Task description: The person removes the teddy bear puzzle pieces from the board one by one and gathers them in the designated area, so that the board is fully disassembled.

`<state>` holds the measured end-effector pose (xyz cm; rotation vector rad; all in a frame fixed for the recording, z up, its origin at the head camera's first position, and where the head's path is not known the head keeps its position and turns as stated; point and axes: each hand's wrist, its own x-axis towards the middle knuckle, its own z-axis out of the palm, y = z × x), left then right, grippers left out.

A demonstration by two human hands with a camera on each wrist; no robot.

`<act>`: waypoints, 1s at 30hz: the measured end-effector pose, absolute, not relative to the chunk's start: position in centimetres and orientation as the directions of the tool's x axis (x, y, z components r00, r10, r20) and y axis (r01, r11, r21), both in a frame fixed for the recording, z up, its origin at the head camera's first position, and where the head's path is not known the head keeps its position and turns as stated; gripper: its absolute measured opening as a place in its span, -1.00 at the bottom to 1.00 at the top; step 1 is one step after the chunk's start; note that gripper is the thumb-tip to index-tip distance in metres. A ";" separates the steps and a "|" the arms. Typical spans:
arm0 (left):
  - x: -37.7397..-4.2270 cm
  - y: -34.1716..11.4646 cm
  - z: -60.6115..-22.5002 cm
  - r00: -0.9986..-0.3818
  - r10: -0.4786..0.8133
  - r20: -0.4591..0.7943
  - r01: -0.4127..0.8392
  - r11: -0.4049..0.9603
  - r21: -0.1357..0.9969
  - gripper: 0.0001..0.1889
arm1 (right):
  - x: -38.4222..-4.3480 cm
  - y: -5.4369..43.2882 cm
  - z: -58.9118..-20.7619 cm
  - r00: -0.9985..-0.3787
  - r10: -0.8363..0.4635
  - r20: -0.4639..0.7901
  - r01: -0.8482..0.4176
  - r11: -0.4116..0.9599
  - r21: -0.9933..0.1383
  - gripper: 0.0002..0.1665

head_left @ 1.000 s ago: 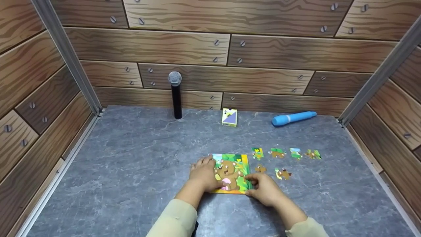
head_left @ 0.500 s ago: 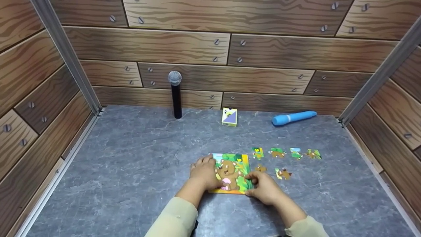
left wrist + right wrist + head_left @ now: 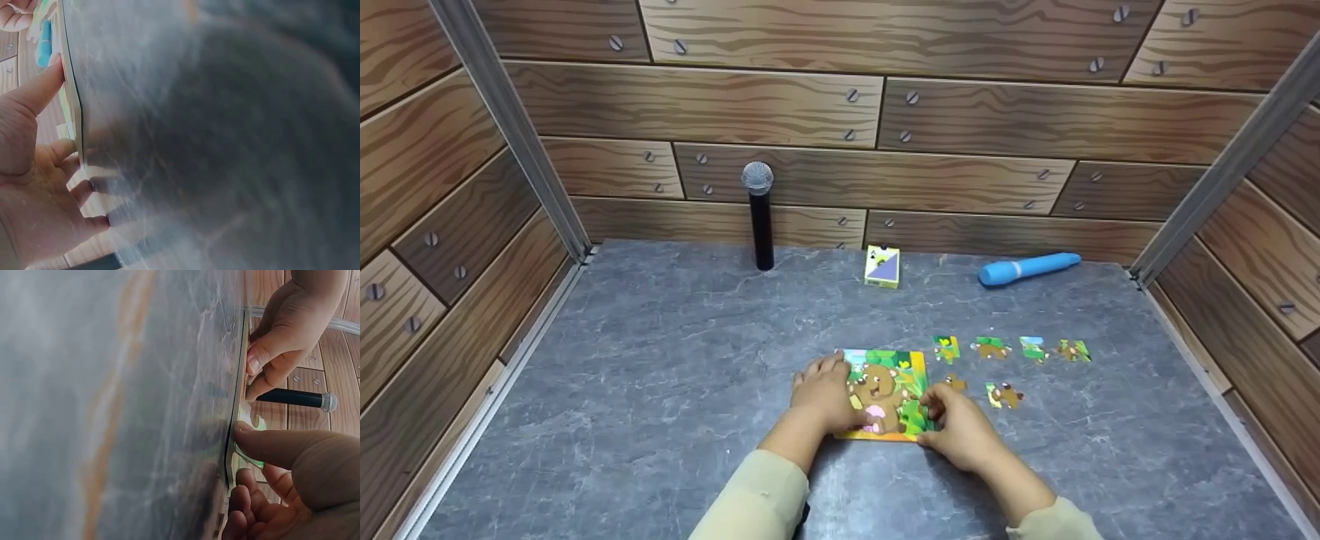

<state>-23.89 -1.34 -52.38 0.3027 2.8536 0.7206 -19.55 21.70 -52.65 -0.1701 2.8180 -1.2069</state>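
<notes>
A bear jigsaw puzzle [image 3: 877, 386] in a flat board lies on the table in the head view. My left hand [image 3: 823, 394] rests on its left side, fingers spread and thumb along the front part. At the lower right corner my right hand [image 3: 960, 427] pinches a green puzzle piece [image 3: 913, 417] between thumb and index finger. In the right wrist view that green piece [image 3: 256, 458] stands tilted up from the board. Several loose puzzle pieces [image 3: 1005, 395] lie on the table right of the board. The right fingers partly hide the board's right edge.
Toward the back wall stand a black microphone [image 3: 762, 225], upright, and a yellow-and-purple card box [image 3: 882, 267]. A blue microphone-shaped object [image 3: 1030, 269] lies at the back right. Wood-patterned walls enclose the grey table [image 3: 660, 360] at the back and sides.
My right fingers have lifted the green piece's edge and tilted it up at the lower right of the puzzle. The left hand stays in place on the board.
</notes>
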 end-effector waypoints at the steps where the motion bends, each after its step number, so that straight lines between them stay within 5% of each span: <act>1: -23.9 -1.4 -52.4 -0.963 0.242 -0.122 0.155 0.860 0.486 0.02 | -19.5 21.7 -52.7 -0.991 -0.132 -0.017 -0.079 0.683 -0.726 -0.44; 30: -24.0 -1.5 -52.6 -0.958 0.257 -0.129 0.166 0.861 0.481 0.04 | -19.3 23.2 -51.4 -0.990 -0.135 0.034 -0.114 0.643 -0.757 -0.47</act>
